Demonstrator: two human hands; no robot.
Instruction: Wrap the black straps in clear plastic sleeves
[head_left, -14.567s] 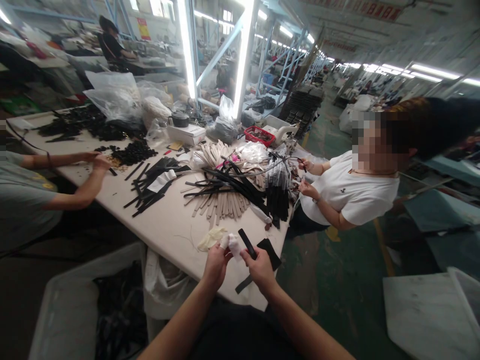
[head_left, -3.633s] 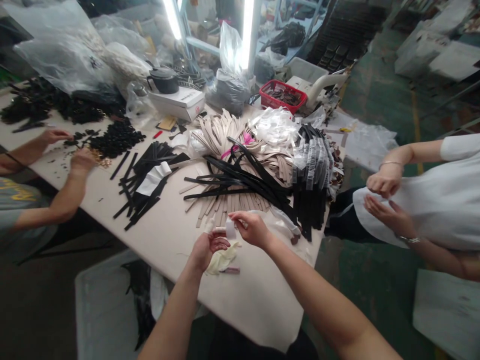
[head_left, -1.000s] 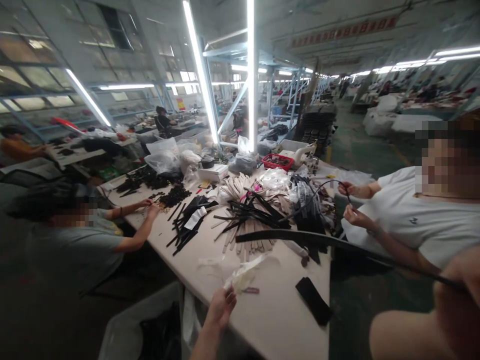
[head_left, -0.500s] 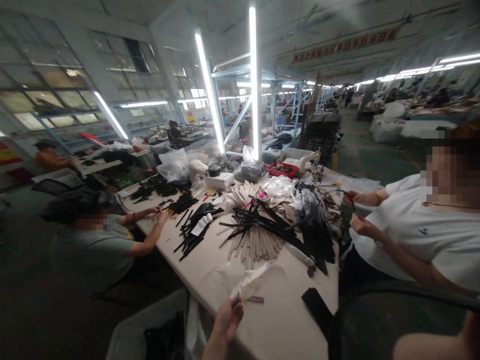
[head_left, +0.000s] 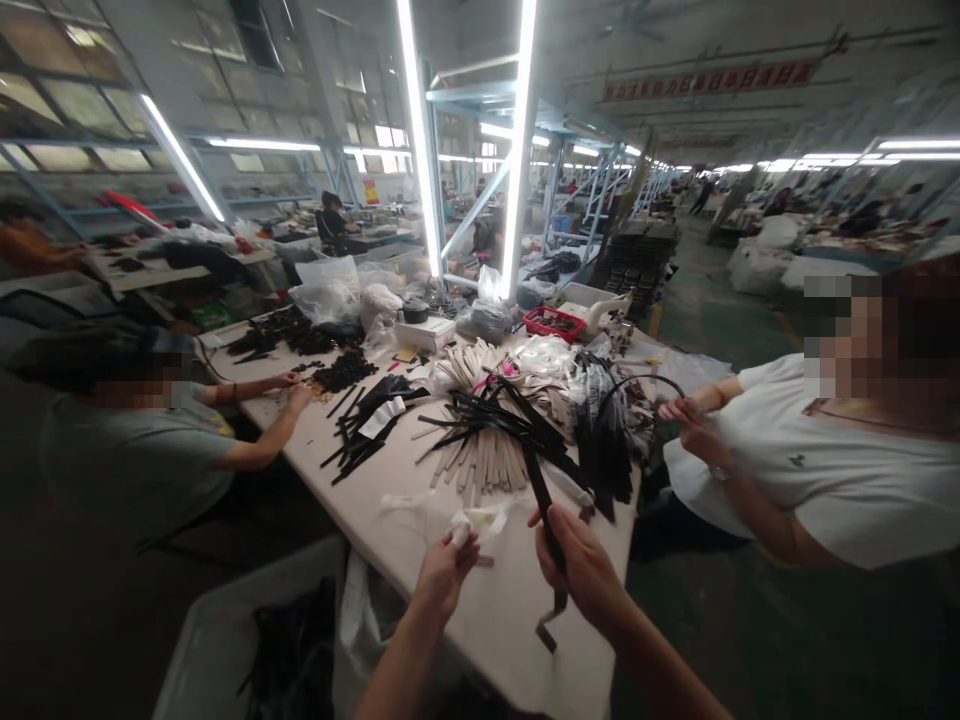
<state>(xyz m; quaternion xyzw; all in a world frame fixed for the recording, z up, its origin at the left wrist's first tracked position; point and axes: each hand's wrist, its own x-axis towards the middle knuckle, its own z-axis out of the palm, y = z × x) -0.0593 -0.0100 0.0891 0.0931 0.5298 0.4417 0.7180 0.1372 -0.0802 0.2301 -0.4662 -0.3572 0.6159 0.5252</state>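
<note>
My left hand is closed, its fingertips pinching a thin, crumpled white sheet, cloth or plastic, above the near part of the table. To its right, my right hand wraps round a long black strap. The strap's upper end reaches toward the pile, and its lower end hangs bent below the hand. Just beyond both hands lies a fanned bundle of beige strips, with black strips across it. A small pinkish piece rests on the table beside my left hand.
A co-worker sits at the left, handling small parts by a black heap. At the right, another person bends a black cord. A red basket and plastic bags stand farther back. A grey bin sits at lower left.
My right hand has come in from the lower right and now holds the black strap over the table. The left hand keeps the white sheet. The whole view has shifted.
</note>
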